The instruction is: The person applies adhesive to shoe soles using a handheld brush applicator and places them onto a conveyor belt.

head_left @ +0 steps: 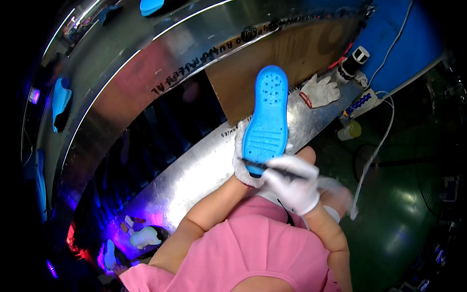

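Note:
A bright blue shoe sole (265,129) stands tilted in front of me, its small dotted pattern at the far end and ridges across the wider near part. My left hand (242,168), in a white knit glove, grips it from behind and along its left edge. At the near end, my white-gloved right hand (294,185) is blurred by motion. Its fingers are closed on a thin dark tool (258,165) that crosses the sole's near edge; the tool's kind is unclear, and a black patch shows below it.
A metal bench (194,182) runs under my arms, backed by a cardboard sheet (233,92). On it lie a loose white glove (322,92) and a black-and-white cylinder (358,56). A yellowish cup (349,130) and cables are at right. More blue soles (61,104) lie on the curved line at left.

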### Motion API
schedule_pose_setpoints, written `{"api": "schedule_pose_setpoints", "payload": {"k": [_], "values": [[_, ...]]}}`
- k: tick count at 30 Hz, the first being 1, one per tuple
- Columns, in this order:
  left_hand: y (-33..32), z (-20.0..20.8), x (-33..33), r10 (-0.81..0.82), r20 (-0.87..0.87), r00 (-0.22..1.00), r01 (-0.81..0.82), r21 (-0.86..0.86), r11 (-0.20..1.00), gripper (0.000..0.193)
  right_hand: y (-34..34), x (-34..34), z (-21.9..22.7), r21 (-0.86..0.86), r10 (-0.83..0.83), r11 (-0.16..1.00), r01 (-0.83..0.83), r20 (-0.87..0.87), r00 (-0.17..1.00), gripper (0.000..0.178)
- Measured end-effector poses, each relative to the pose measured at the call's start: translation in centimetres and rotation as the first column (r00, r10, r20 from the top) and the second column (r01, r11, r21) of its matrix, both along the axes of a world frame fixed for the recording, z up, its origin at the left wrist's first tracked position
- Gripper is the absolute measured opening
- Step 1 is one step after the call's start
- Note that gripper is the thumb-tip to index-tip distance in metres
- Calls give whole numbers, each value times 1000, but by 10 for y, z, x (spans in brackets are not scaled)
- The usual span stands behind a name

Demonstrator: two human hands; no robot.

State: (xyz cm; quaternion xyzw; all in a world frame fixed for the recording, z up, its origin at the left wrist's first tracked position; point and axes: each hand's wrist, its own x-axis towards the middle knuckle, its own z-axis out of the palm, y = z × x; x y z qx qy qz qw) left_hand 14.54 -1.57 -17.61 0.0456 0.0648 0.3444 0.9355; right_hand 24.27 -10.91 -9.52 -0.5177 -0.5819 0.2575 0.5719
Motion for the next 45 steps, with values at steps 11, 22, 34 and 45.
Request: {"api": "schedule_pose_setpoints", "payload": {"k": [11, 22, 34, 45], "values": [[50, 13, -13, -529, 355, 771, 434, 316, 844, 74, 2, 19, -10, -54, -105, 993, 109, 80, 991, 23], [61, 49, -22, -201, -660, 724, 481, 274, 833, 33, -12, 24, 8, -98, 233, 970, -221, 628, 743, 21], [95, 2, -36, 18, -743, 669, 504, 471, 724, 37, -14, 36, 27, 61, 33, 995, -78, 542, 839, 28], [85, 83, -46, 15, -721, 693, 658, 640, 397, 36, -28, 36, 57, -23, 47, 998, -54, 873, 486, 24]]}}
